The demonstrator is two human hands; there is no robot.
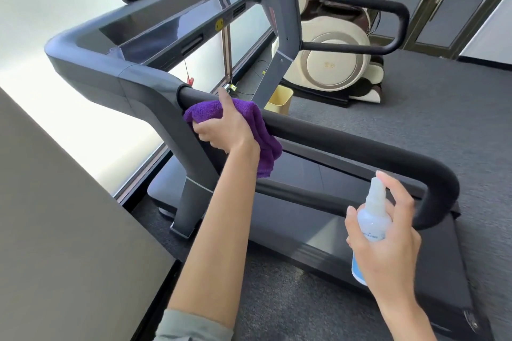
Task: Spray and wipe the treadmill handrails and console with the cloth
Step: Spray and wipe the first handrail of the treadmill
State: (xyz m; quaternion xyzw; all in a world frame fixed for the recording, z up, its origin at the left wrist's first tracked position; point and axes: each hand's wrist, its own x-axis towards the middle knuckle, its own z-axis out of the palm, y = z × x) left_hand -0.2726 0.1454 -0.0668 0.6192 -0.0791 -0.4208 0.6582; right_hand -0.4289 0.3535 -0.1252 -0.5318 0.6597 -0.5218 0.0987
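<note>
A purple cloth is wrapped over the near black handrail of the grey treadmill, close to where the rail joins the frame. My left hand grips the cloth around the rail. My right hand holds a clear spray bottle with a white nozzle, upright, just in front of the rail's curved end. The console with its dark glossy panel runs across the upper left. The far handrail loops at the upper right.
A grey tabletop fills the lower left. A cream and brown massage chair stands behind the treadmill, with a yellow bin beside it. The treadmill belt lies below the rail on grey carpet. Bright windows are at left.
</note>
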